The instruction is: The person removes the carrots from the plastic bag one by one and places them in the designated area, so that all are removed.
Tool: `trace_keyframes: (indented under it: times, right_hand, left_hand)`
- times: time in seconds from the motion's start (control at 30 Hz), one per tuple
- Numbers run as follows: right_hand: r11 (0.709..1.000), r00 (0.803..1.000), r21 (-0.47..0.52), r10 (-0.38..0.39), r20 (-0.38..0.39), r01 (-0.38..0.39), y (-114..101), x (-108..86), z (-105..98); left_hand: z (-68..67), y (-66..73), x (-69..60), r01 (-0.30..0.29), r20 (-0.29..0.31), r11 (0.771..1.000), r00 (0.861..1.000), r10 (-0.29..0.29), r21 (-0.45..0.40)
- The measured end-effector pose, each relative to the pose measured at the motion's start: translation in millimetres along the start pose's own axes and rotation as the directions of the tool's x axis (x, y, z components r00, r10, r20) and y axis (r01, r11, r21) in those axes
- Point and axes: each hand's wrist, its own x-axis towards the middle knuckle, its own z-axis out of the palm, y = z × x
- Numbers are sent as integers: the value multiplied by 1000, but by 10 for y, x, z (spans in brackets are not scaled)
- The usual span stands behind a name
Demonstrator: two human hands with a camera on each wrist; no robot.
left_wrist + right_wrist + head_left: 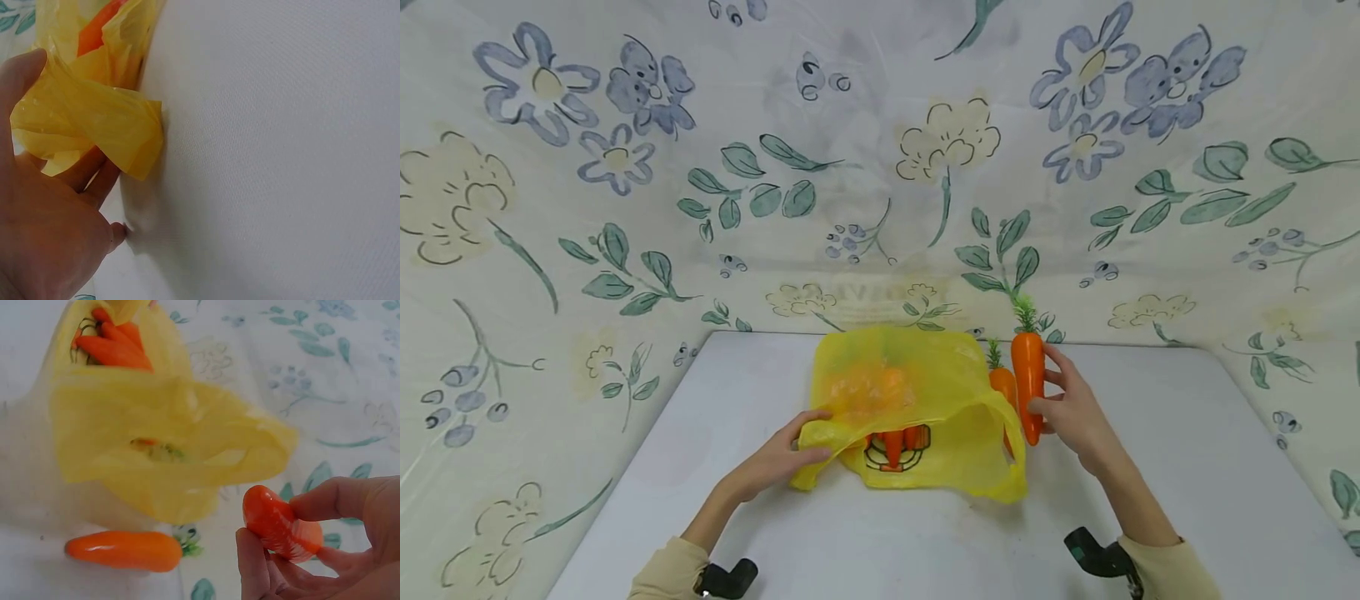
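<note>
A yellow plastic bag (850, 358) lies on the white table with its mouth facing the person. Several orange carrots (892, 446) show inside, partly hidden by the film. My left hand (778, 458) grips the left edge of the mouth; the left wrist view has thumb and fingers on either side of the bunched film (119, 125). To the right of the bag, my right hand (1075, 408) holds a carrot (1028, 383) by its side, tip down, green top up. Another carrot (125, 550) lies on the table beside the bag, partly covered in the head view.
The white tabletop (1165, 442) spreads on both sides of the bag. A flower-patterned cloth (865, 167) rises behind the table and runs down both sides. Black wrist cameras (1101, 554) sit at the sleeves.
</note>
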Motion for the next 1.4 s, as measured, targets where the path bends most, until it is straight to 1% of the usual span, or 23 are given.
trace_keyframes:
  times: [0.13,0.37,0.57,0.7,0.87,1.03,1.4]
  right_hand:
    - [1000,1000,-8,30,-8,-30,152,94,8]
    - [994,996,-65,90,-18,-91,422,241,13]
    - [982,990,-122,142,-16,-143,621,308,51]
    - [975,989,-168,144,-27,-147,741,331,91]
    - [963,990,-228,134,-49,-141,784,358,114]
    - [950,990,-279,129,-48,-138,786,408,127]
    - [929,989,-338,140,-47,-147,786,481,184]
  left_hand:
    - [-1,-9,3,-3,2,1000,1000,3,-2]
    - [13,-9,14,6,-1,1000,1000,-6,-2]
    - [22,-23,29,15,-3,1000,1000,-15,-1]
    - [28,-36,21,16,1,1000,1000,-16,0]
    - [21,-27,6,10,3,1000,1000,-10,6]
    - [0,3,-1,4,1,1000,1000,-4,15]
    - [6,3,-4,12,-6,1000,1000,-12,26]
